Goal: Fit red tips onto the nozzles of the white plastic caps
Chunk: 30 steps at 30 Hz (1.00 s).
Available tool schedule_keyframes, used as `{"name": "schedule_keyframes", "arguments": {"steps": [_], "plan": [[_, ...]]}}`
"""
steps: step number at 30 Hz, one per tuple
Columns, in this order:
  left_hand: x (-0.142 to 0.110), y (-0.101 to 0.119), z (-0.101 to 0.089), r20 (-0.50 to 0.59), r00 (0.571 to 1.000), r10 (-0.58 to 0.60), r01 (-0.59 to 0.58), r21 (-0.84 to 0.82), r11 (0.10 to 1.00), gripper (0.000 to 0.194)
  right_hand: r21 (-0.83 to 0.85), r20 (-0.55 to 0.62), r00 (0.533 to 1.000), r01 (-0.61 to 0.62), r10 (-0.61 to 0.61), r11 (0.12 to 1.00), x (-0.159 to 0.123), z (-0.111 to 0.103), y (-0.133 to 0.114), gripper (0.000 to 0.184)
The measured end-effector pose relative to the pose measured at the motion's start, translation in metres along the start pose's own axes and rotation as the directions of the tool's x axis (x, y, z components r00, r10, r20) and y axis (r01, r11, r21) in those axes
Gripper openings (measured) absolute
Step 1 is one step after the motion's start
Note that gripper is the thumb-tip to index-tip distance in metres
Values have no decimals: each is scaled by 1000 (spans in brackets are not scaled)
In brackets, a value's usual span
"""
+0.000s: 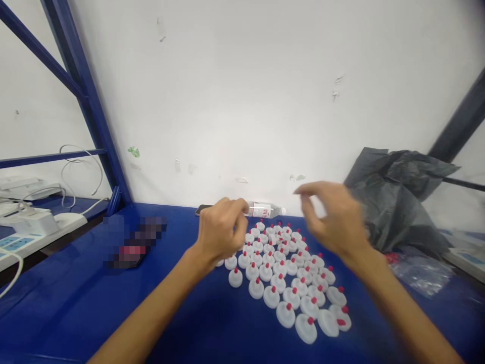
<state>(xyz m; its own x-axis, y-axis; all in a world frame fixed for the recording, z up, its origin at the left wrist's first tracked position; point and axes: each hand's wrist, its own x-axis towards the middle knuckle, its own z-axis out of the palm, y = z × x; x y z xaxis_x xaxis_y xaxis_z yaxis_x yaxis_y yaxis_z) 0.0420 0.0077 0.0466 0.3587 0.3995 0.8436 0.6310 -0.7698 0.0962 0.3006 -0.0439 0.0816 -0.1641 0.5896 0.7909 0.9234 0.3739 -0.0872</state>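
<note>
Many small white round containers with red caps (279,283) stand in a cluster on the blue tabletop (189,323). My left hand (223,227) is closed over the cluster's far left side, fingers curled; whatever they hold, if anything, is hidden. Above the cluster's right side is my right hand (335,217), slightly blurred, with thumb and forefinger apart and nothing visible between them. Behind the containers a clear plastic bottle (263,210) with a white cap lies on its side, its left end hidden by my left hand.
A dark phone-like object (203,209) lies by the wall. At right are a grey plastic bag (397,197) and a clear bag (422,273) with red pieces near it. A pixelated dark object (132,247) lies left. Power strips (34,237) sit beyond the blue frame (87,101).
</note>
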Motion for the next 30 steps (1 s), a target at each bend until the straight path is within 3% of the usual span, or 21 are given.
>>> {"name": "schedule_keyframes", "arguments": {"steps": [3,6,9,13,17,22,24,25,27,30], "plan": [[3,-37,15,148,986,-73,71,24,997,20,11,83,996,37,-38,999,0,38,21,18],[-15,-67,20,260,959,-113,111,25,994,19,-1,174,985,-1,2,1000,-14,65,55,19],[-33,-83,16,358,918,-171,176,19,984,21,-15,246,968,-37,39,999,-30,73,83,21],[-35,-90,9,502,842,-195,243,-31,970,25,-36,279,956,-89,95,995,-40,75,99,23],[-29,-87,6,676,720,-158,315,-115,942,41,-31,304,946,-110,114,993,-41,77,100,23],[-27,-81,4,898,439,-19,588,-271,762,35,1,318,944,-96,91,995,-40,77,93,22],[-27,-80,3,924,382,13,654,-280,703,38,16,315,946,-90,81,996,-40,79,91,22],[-26,-80,2,920,393,9,659,-288,695,39,23,314,946,-87,75,996,-40,79,90,21],[-25,-79,0,885,464,-31,643,-312,700,40,35,303,951,-84,69,996,-37,78,87,20],[-16,-72,-8,763,628,-153,580,-329,745,38,44,236,968,-99,86,994,-26,62,76,19]]}}
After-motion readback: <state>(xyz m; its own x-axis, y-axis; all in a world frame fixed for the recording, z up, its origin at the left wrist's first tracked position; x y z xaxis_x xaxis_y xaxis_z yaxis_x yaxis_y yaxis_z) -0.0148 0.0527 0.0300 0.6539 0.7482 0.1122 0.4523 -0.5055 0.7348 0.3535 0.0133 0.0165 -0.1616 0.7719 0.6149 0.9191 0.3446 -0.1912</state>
